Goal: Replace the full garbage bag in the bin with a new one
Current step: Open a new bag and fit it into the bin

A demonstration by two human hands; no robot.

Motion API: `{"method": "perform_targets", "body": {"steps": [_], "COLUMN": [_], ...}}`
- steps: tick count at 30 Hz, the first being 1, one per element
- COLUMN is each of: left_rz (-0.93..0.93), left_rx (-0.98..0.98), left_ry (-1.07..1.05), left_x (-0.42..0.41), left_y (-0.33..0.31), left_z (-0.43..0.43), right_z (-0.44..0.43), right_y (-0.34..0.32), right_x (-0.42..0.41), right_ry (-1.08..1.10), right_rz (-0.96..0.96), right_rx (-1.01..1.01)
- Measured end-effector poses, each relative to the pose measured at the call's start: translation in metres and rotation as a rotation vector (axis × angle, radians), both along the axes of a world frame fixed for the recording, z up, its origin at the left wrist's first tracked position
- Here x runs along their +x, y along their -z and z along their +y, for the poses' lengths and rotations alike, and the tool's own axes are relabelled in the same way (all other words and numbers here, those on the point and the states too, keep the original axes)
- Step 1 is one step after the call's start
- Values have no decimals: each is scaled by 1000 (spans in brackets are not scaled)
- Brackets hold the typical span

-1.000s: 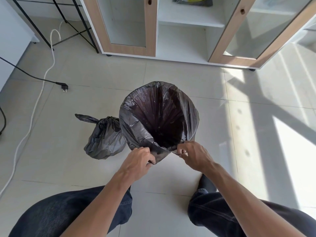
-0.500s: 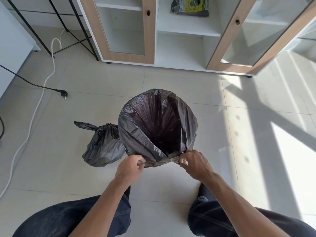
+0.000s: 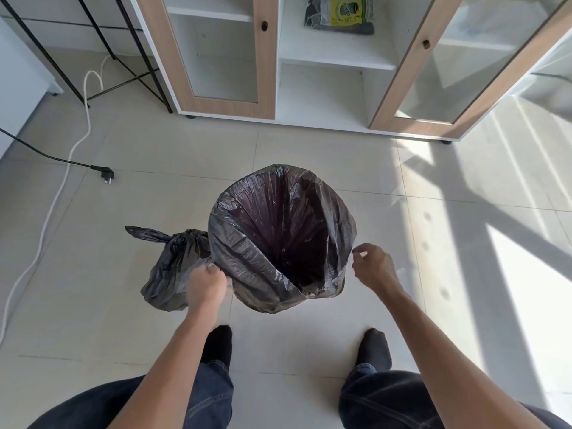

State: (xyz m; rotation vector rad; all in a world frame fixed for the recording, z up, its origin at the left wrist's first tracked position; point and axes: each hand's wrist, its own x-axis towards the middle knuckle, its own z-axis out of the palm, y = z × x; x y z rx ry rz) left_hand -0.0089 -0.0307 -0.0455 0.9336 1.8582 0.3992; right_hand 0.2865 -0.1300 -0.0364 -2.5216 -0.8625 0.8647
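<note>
A new black garbage bag (image 3: 247, 252) lines the bin on the tiled floor, folded over the rim so that the bin itself is hidden. Its mouth stands open and dark inside. My left hand (image 3: 205, 286) pinches the bag's folded edge at the bin's left side. My right hand (image 3: 373, 267) hovers just off the bin's right side, fingers loosely curled, holding nothing. The full garbage bag (image 3: 168, 270), tied at the top, lies on the floor against the bin's left side, partly behind my left hand.
A white cabinet (image 3: 325, 88) with wood-framed glass doors stands behind the bin, a pack of bags (image 3: 339, 13) on its shelf. A black plug (image 3: 106, 176) and a white cable (image 3: 62, 181) lie on the floor to the left. My feet are near the bin.
Both hands let go of the bag's near edge and moved apart: the left to the bin's left side, the right out to the right, empty. The view pulled back and upward.
</note>
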Motion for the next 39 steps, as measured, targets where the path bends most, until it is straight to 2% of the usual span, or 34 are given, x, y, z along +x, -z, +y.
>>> {"method": "perform_targets", "body": {"steps": [2, 7, 11, 14, 16, 17, 20, 22, 24, 27, 29, 31, 36, 39], "left_rz": [8, 38, -8, -43, 14, 79, 210, 155, 93, 72, 162, 257, 315, 337], "left_rx": [94, 86, 68, 41, 77, 111, 75, 6, -44, -115, -115, -93, -92, -43], "left_ry": [-12, 112, 84, 71, 118, 159, 291, 296, 272, 331, 418, 490, 526, 540], "left_x": [3, 11, 2, 3, 6, 9, 14, 14, 16, 29, 34, 34, 25, 27], "left_y": [-11, -14, 9, 8, 3, 0, -7, -9, -15, -25, -18, -7, 2, 1], "left_z": [10, 22, 30, 39, 43, 46, 58, 70, 73, 62, 57, 58, 65, 62], "right_z": [15, 35, 37, 35, 33, 33, 39, 45, 52, 55, 49, 44, 50, 56], "right_y": [-11, -5, 6, 4, 0, -1, -2, -10, -17, -7, 6, 12, 12, 8], "right_x": [1, -4, -1, 3, 4, 5, 2, -8, -15, -17, -14, -9, -13, -22], "right_ry": [58, -58, 66, 197, 197, 168, 22, -156, -467, -907, -1042, -1052, -1026, -1015], "right_rz": [-76, -39, 114, 390, 486, 418, -66, -302, -508, -550, -550, -598, -637, -725], "right_rx": [140, 52, 54, 71, 33, 20, 131, 286, 316, 114, -91, -226, -435, -308]}}
